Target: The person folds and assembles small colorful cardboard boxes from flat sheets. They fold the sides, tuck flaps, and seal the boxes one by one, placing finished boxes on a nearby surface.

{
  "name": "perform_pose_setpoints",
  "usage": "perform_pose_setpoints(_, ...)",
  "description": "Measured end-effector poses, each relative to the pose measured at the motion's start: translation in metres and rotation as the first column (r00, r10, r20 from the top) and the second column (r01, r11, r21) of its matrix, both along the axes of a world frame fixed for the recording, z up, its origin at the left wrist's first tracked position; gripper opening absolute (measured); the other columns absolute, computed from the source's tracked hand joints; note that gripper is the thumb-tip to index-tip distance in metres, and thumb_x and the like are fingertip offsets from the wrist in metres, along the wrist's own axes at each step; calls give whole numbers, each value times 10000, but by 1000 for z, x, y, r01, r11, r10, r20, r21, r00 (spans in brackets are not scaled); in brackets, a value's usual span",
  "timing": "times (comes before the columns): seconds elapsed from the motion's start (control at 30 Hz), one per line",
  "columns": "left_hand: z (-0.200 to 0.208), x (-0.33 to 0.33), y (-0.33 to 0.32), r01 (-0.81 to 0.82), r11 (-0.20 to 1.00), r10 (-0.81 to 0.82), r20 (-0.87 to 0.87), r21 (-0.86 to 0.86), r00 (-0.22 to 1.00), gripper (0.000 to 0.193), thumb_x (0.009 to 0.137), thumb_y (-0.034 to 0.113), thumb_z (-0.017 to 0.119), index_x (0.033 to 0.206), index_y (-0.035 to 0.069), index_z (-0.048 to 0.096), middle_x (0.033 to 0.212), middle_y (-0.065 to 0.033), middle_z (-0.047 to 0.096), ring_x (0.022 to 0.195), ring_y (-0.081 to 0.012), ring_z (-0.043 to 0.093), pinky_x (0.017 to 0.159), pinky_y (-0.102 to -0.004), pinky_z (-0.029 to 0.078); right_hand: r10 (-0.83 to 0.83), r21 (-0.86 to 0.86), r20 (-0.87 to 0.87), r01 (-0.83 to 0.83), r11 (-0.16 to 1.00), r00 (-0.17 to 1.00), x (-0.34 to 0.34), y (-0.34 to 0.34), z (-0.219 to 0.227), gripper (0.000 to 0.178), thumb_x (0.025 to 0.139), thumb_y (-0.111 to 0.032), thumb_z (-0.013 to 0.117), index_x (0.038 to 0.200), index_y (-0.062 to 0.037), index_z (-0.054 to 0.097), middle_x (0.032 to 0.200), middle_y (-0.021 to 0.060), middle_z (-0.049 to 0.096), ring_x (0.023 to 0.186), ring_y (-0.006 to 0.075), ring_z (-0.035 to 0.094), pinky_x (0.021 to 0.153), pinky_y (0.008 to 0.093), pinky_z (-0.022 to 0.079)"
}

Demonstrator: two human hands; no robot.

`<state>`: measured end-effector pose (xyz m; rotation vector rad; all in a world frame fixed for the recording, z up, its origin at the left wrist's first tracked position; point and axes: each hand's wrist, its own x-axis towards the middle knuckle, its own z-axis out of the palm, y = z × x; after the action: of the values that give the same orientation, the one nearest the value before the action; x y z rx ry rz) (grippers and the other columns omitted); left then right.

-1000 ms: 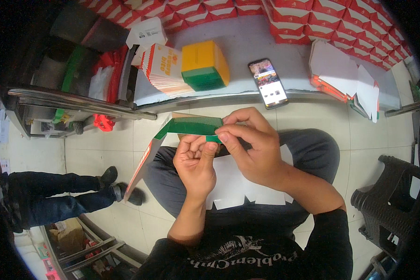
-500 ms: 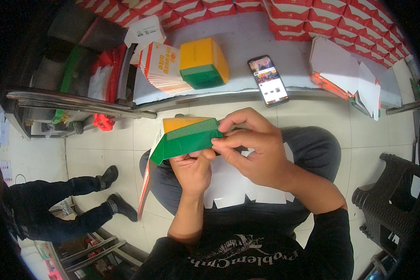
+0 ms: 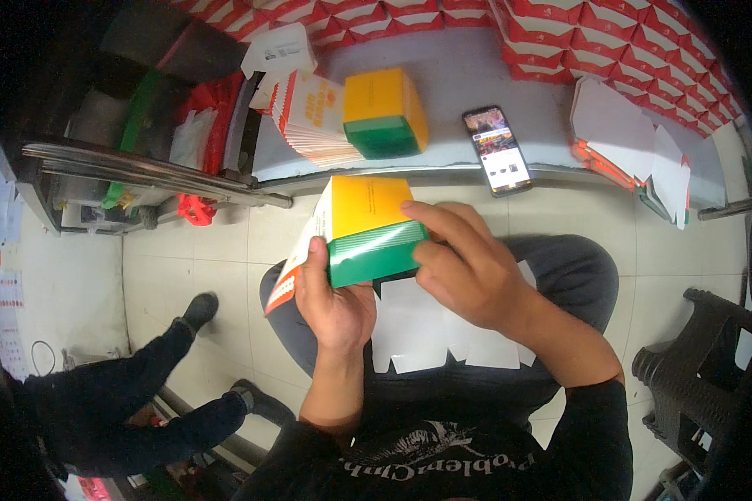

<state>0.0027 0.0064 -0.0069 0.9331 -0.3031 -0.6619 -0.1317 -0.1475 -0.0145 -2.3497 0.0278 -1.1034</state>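
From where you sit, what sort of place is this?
Likely a small packing workshop: rows of red boxes line the table, flat blanks are stacked there, and both hands fold a yellow-green carton.

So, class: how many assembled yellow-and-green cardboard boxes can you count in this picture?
2. One yellow-and-green cardboard box is held between both hands above the lap; the finished box stands on the grey table. Others may be hidden.

A yellow-and-green carton (image 3: 365,230) sits held in both hands. On the far surface (image 3: 476,75) stand a matching box (image 3: 386,113), a lit phone (image 3: 497,150) and red-and-white boxes (image 3: 593,42).
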Motion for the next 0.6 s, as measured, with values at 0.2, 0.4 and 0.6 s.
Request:
perform_pose_setpoints(0.2, -18, -24, -13, -253, 960, 203, 327, 117, 923, 342, 1124, 197, 568, 1403, -2, 570, 1319, -108, 672, 1171, -204, 665, 1013, -364, 532, -56, -153, 76, 67, 986, 996, 3, 7, -1, 334, 780, -85, 817, 1096, -52, 715, 1226, 151, 704, 1116, 333, 667, 886, 403, 608)
perform_pose_setpoints(0.4, -58, -9, 9, -601, 700, -193, 913, 384, 359, 192, 1065, 185, 653, 1157, 25, 707, 1046, -122, 740, 920, -295, 723, 785, -371, 558, 22, 240, 90, -43, 970, 996, 9, 14, -13, 353, 818, -76, 843, 1150, -13, 739, 1167, 115, 667, 1017, 267, 697, 820, 363, 626)
perform_pose_setpoints(0.6, -51, -14, 13, -710, 679, -278, 960, 189, -10, 136, 1040, 79, 629, 1136, 18, 705, 1020, -140, 722, 907, -293, 709, 753, -393, 553, 9, 309, 184, -66, 949, 983, 13, 13, -12, 293, 809, -20, 855, 1083, -5, 753, 1092, 110, 674, 1020, 275, 700, 827, 376, 621)
